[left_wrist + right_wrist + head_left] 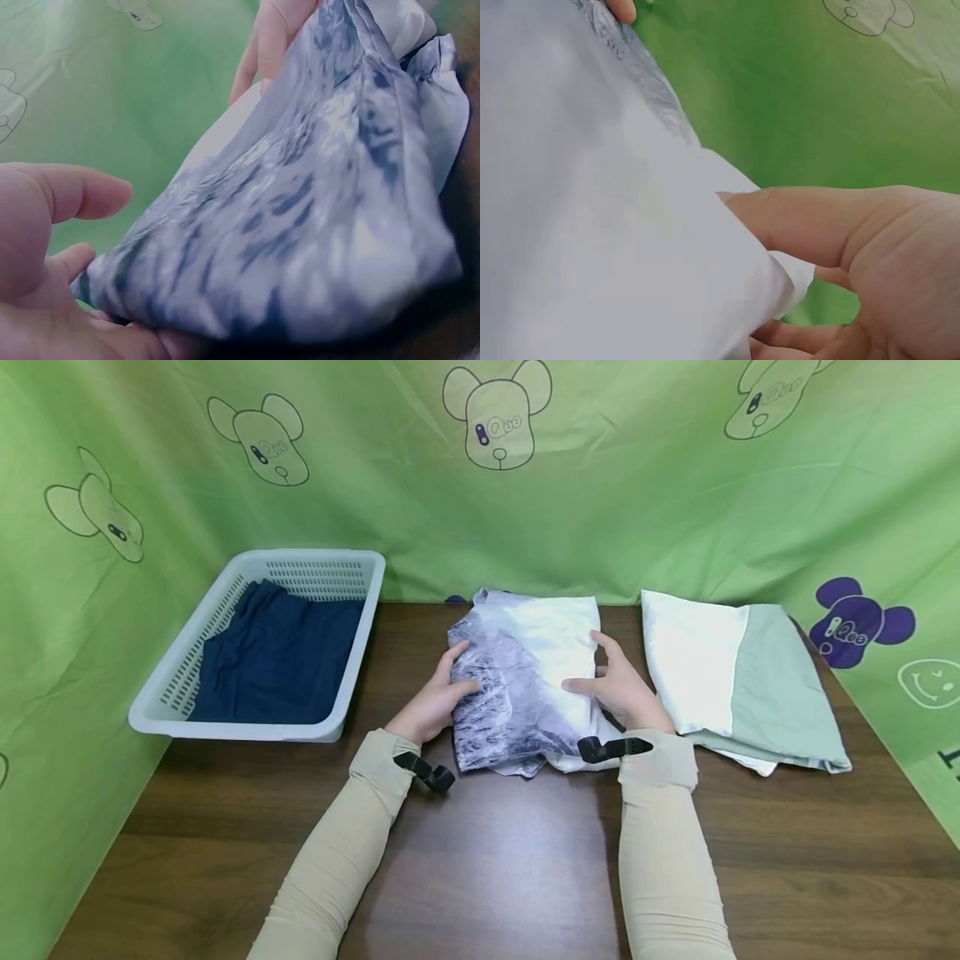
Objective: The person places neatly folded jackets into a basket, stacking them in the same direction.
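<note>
Between the two hands lies a folded grey-and-white printed cloth (517, 677), mottled dark on its left part and plain white on its right; its exact kind cannot be told. At its left edge, the left hand (433, 697) has its fingers low against the cloth. The left thumb (97, 195) stands out, apart from the fabric in the left wrist view. Over on the right side, the right hand (622, 689) pinches the white edge, thumb (795, 217) on top and fingers partly hidden below. The cloth looks tilted in both wrist views.
A white plastic basket (146, 714) with dark blue cloth (281, 652) inside stands at the left. Right of the hands lies a folded white and pale green cloth (780, 685). Behind the wooden table (495, 860) hangs a green printed curtain (600, 510).
</note>
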### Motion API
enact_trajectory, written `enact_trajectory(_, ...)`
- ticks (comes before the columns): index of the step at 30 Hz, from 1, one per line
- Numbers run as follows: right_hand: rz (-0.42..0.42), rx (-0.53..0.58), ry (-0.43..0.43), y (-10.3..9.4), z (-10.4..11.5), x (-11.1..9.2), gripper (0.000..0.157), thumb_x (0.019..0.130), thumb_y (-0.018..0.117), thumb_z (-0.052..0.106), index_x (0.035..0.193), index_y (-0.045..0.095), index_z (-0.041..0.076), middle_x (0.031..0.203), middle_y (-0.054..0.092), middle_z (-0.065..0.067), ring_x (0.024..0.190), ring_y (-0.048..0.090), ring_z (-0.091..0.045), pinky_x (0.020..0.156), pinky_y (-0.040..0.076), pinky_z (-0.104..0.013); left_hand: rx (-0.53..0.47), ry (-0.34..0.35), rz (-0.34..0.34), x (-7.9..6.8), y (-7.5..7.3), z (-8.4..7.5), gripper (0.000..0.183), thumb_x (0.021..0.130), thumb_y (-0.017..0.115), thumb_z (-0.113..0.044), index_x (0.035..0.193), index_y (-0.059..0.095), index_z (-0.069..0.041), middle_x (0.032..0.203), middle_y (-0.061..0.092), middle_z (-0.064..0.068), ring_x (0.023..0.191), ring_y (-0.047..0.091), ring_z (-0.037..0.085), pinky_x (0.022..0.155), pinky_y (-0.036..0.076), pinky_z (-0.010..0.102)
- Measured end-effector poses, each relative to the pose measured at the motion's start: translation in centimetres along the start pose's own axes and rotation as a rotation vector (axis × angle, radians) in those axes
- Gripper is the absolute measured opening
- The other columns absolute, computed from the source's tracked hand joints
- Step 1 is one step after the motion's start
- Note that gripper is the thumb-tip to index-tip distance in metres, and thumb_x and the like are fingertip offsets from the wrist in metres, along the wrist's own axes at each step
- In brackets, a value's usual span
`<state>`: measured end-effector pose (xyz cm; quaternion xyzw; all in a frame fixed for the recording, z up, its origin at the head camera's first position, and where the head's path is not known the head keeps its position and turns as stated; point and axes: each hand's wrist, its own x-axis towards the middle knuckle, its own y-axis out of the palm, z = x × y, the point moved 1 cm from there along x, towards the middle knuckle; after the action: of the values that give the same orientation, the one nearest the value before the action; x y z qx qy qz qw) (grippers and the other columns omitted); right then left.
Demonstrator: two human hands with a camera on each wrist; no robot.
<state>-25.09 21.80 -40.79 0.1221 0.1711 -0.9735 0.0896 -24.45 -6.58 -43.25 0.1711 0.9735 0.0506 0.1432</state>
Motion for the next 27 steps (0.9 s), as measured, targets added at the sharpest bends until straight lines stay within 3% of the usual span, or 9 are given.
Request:
enact_trajectory(6,0.085,0.067,0.030,0.4,-0.1,0.2,0.107,0.093,0.073,0.013,0.164,-0.005,0.033,0.166,-0.003,-0.024,0.150,0.016,-0.043,0.120,0.021,-0.054,0.039,0.063,-0.007,0.3,-0.2,0.2,0.081,0.098,0.058,-0.007,0.162,0.017,-0.034,0.169,-0.008,0.004,0.154,0.003,0.029,0.121,0.019,0.050)
enact_trajectory(12,0.164,0.109,-0.041,1.0,0.0,0.4,0.110,0.092,0.072,0.005,0.163,-0.006,0.036,0.166,-0.025,-0.005,0.152,-0.009,-0.036,0.121,0.013,-0.056,0.018,0.058,0.038,0.2,-0.3,0.5,0.084,0.098,0.059,-0.006,0.161,0.016,-0.039,0.169,-0.008,0.003,0.152,0.009,0.030,0.120,0.023,0.050)
enact_trajectory(15,0.197,0.129,-0.100,1.5,-0.1,0.7,0.109,0.091,0.071,0.001,0.164,-0.004,0.033,0.167,-0.023,-0.001,0.152,-0.017,-0.027,0.122,0.009,-0.053,-0.002,0.052,0.071,0.2,-0.3,0.6,0.087,0.096,0.060,-0.005,0.161,0.015,-0.043,0.168,-0.009,0.003,0.150,0.016,0.032,0.118,0.028,0.050)
enact_trajectory(20,0.238,0.132,-0.157,2.2,0.0,0.8,0.106,0.090,0.071,-0.002,0.165,0.002,0.027,0.169,-0.013,-0.002,0.153,-0.011,-0.025,0.123,0.006,-0.051,-0.033,0.036,0.105,0.3,-0.4,1.0,0.088,0.096,0.061,-0.004,0.159,0.017,-0.047,0.168,-0.008,0.003,0.148,0.023,0.035,0.115,0.033,0.051)
enact_trajectory(27,0.246,0.062,-0.169,2.8,0.3,0.9,0.101,0.089,0.074,0.002,0.165,0.010,0.020,0.170,-0.002,-0.004,0.154,-0.006,-0.025,0.123,0.005,-0.051,-0.050,0.056,0.132,0.4,-0.5,1.3,0.091,0.094,0.062,0.001,0.159,0.020,-0.047,0.168,-0.011,0.001,0.150,0.014,0.031,0.117,0.030,0.050)
